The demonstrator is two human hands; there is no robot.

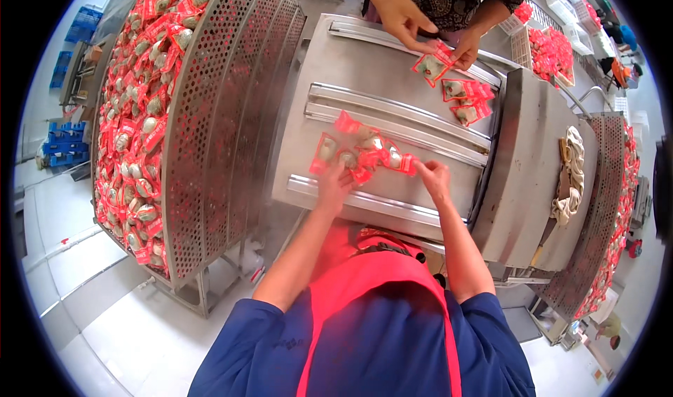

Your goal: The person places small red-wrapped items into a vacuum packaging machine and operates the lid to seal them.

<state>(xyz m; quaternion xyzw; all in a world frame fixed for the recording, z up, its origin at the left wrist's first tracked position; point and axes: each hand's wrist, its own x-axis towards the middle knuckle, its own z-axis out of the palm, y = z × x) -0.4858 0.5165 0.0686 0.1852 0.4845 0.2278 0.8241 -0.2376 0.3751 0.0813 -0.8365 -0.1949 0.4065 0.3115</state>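
Observation:
Several red pouches with pale greenish contents [368, 141] lie loosely bunched on the steel worktop [294, 151] among metal rails. My left hand [335, 184] is at the near left of the bunch, fingers partly raised over a pouch, slightly blurred; whether it holds one I cannot tell. My right hand [433, 178] has its fingertips closed on the end of a red pouch [399, 163] at the bunch's right side. Across the worktop, another person's hands [410, 29] hold a pouch [432, 66], beside more pouches [468, 102] lying on the top.
A tall perforated bin [210, 151] piled with red pouches stands at left, blue crates [63, 144] beyond. At right are a steel housing [505, 186] with a cloth [569, 172], another loaded perforated bin [599, 207] and, farther back, crates of pouches [550, 50].

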